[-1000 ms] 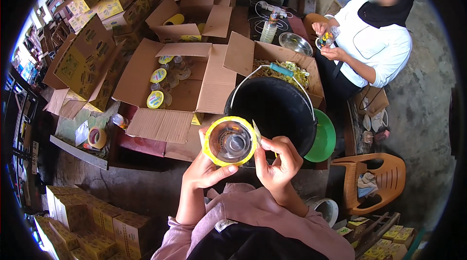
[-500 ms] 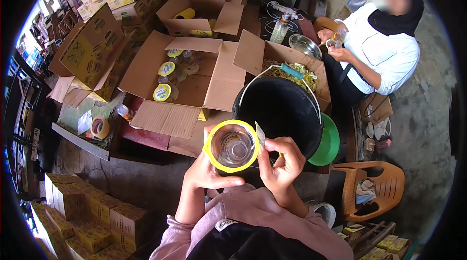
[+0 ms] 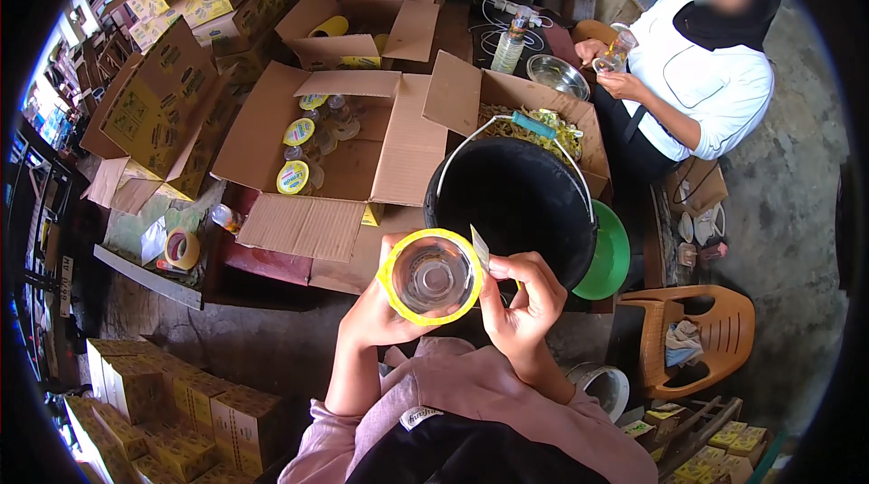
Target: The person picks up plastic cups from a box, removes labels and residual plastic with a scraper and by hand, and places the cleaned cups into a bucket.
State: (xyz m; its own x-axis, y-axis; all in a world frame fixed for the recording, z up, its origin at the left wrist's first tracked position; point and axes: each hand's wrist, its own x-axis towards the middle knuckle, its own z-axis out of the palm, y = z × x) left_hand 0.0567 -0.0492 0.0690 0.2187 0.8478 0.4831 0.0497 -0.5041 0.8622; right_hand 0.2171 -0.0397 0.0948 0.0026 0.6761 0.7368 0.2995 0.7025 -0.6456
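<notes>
A clear plastic cup (image 3: 436, 276) with a yellow rim is held up in front of my chest, its round bottom showing through. My left hand (image 3: 369, 314) is closed around the cup's left side. At the right of the rim, my right hand (image 3: 523, 296) is closed in a pinch on a thin pale strip (image 3: 480, 247) that stands up beside the cup. Whether the strip is attached to the rim, I cannot tell. Just beyond my right hand stands a black bucket (image 3: 507, 203) with a wire handle.
An open carton (image 3: 362, 153) holds several lidded cups (image 3: 292, 177). Behind the bucket, another carton (image 3: 453, 95) contains yellow-green scraps. A green basin (image 3: 611, 258) sits beside the bucket. At the right, a co-worker (image 3: 715, 67) holds a clear cup. An orange chair (image 3: 738, 330) stands right; stacked boxes (image 3: 244, 421), lower left.
My left thumb, stretched out below the rim before, is now tucked out of sight beneath the cup. The right hand keeps its pinch on the strip. The view has shifted slightly.
</notes>
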